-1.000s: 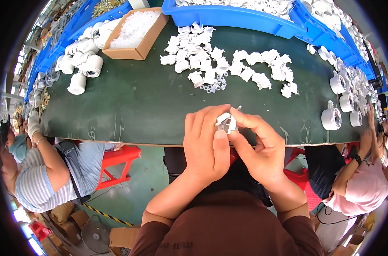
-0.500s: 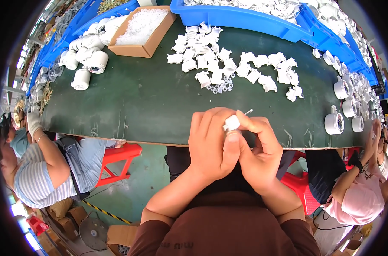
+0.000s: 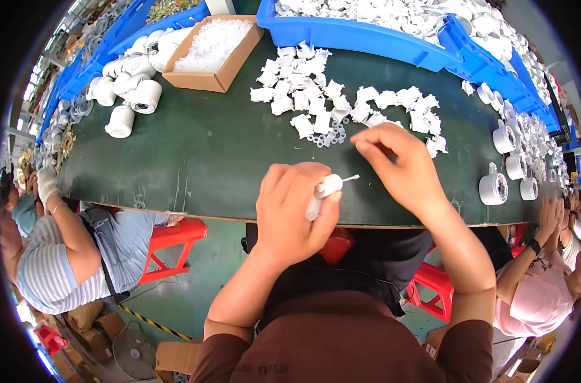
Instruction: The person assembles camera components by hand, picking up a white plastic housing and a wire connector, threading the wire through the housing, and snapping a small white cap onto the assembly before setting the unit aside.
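My left hand (image 3: pixel 287 214) is closed around a small white plastic part (image 3: pixel 329 186), above the table's near edge. A thin white pin (image 3: pixel 351 178) sticks out of that part toward the right. My right hand (image 3: pixel 402 167) is apart from it, thumb and forefinger drawn together in a pinch beside a cluster of small translucent rings (image 3: pixel 328 136). Anything between those fingertips is too small or hidden to make out. Behind the rings lies a loose pile of white plastic pieces (image 3: pixel 297 80), and more pieces (image 3: pixel 424 120) spread to the right, partly covered by my right hand.
On the dark green table (image 3: pixel 214 159) stands a cardboard box (image 3: pixel 223 75) of translucent pieces. White round housings lie at left (image 3: pixel 120 121) and right (image 3: pixel 493 189). Blue bins (image 3: pixel 360 39) line the back. Co-workers sit on both sides, one sleeve striped (image 3: pixel 48 268), one pink (image 3: pixel 533 297).
My right hand has left the white part and moved up and right to the rings. The left hand keeps the part, slightly lower and further left, with its pin now in plain sight.
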A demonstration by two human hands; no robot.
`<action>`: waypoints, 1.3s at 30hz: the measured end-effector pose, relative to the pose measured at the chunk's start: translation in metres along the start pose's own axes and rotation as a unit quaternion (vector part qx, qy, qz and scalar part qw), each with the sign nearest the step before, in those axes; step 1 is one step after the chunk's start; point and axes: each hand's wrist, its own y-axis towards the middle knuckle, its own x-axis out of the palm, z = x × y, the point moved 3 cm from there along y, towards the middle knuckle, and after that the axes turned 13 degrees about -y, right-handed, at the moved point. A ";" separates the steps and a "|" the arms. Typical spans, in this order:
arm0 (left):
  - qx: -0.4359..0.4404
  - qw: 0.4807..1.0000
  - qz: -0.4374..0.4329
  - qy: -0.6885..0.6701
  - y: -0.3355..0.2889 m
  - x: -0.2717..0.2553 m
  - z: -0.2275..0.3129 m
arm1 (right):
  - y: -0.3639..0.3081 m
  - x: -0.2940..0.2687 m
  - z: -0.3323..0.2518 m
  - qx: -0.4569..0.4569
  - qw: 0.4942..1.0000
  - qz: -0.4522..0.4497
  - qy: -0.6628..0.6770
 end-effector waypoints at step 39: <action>-0.028 0.993 -0.093 0.065 0.007 0.018 0.021 | -0.045 0.005 -0.005 0.175 0.859 -0.172 0.449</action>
